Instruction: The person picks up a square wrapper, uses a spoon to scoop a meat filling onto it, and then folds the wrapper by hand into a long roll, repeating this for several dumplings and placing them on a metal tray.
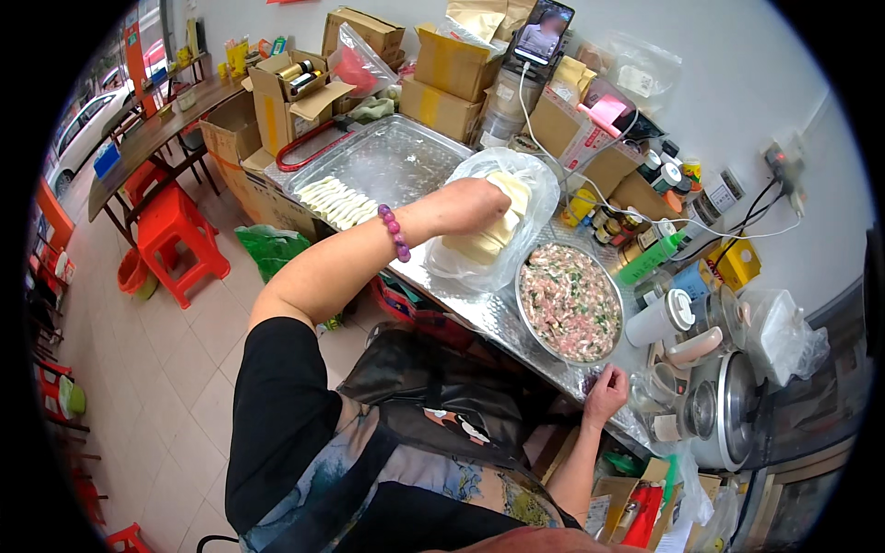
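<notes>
My left hand (475,205), a purple bead bracelet on its wrist, reaches over a stack of pale yellow dough wrappers (479,244) in a clear plastic bag (544,184). Its curled fingers pinch at the top wrapper, partly hidden behind the hand. To the right of the bag is a round metal bowl (524,318) of minced meat filling (570,304) with green bits. My right hand (607,396) is closed at the table edge, just below the bowl; a small dark thing shows by its fingertips. Folded dumplings (339,201) lie in a row on the metal tray (396,152).
Cardboard boxes (447,83) and a phone (544,32) on a stand line the back. Jars, a green-labelled bottle (650,258), a white cup (659,318) and a lidded pot (733,410) crowd the right. Red stools (175,230) stand on the floor at left.
</notes>
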The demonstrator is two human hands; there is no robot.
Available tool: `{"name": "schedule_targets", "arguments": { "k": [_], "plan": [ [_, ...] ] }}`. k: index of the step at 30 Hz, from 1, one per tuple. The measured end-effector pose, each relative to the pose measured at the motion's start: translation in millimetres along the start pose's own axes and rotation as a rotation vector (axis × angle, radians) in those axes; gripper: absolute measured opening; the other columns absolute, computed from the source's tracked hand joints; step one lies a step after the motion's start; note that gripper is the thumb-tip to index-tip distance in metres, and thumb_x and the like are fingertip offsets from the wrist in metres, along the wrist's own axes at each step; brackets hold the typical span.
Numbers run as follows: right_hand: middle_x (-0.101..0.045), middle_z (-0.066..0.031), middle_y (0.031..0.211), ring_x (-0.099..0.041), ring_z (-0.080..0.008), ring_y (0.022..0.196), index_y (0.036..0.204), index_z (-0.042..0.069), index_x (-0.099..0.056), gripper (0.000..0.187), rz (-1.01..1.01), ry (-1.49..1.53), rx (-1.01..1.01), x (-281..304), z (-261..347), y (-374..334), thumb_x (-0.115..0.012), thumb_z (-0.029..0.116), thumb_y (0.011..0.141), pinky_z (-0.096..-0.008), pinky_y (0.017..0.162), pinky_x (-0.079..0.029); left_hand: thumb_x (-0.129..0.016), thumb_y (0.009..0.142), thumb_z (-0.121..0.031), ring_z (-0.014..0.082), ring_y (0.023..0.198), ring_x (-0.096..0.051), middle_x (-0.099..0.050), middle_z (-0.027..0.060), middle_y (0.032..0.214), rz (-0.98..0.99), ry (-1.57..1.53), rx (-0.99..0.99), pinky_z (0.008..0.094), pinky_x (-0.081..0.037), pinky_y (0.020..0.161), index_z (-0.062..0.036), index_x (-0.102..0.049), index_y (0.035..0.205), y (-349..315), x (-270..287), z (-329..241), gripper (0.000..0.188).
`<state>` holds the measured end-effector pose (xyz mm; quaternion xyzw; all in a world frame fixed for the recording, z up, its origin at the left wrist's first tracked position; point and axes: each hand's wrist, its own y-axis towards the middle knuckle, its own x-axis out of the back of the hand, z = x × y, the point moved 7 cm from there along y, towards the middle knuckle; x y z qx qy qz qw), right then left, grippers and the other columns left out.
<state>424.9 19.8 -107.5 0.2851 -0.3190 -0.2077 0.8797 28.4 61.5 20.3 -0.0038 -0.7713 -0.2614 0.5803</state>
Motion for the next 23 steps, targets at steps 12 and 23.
{"name": "schedule_targets", "arguments": {
  "k": [12,23],
  "plan": [
    [-0.057,-0.0119,0.070,-0.054,-0.0235,0.062,0.076,-0.002,-0.058,0.013,0.000,-0.025,-0.008,-2,-4,-1,-0.058,0.010,0.082,-0.0336,0.059,-0.043,-0.041,0.093,-0.020,0.0250,0.100,-0.059,-0.057,0.0140,0.113,-0.356,-1.961,0.454,0.0394,-0.048,0.088,-0.0012,-0.048,0.114,-39,-14,106,0.029],
    [-0.057,-0.0093,0.068,-0.052,-0.0183,0.059,0.078,-0.001,-0.059,0.018,0.012,-0.044,-0.010,-3,-3,0,-0.057,0.015,0.085,-0.0313,0.058,-0.043,-0.052,0.090,-0.027,0.0294,0.112,-0.052,-0.050,0.0129,0.123,-0.444,-1.914,0.436,0.0429,-0.043,0.094,-0.0009,-0.029,0.132,-64,-37,88,0.055]
  ]
}}
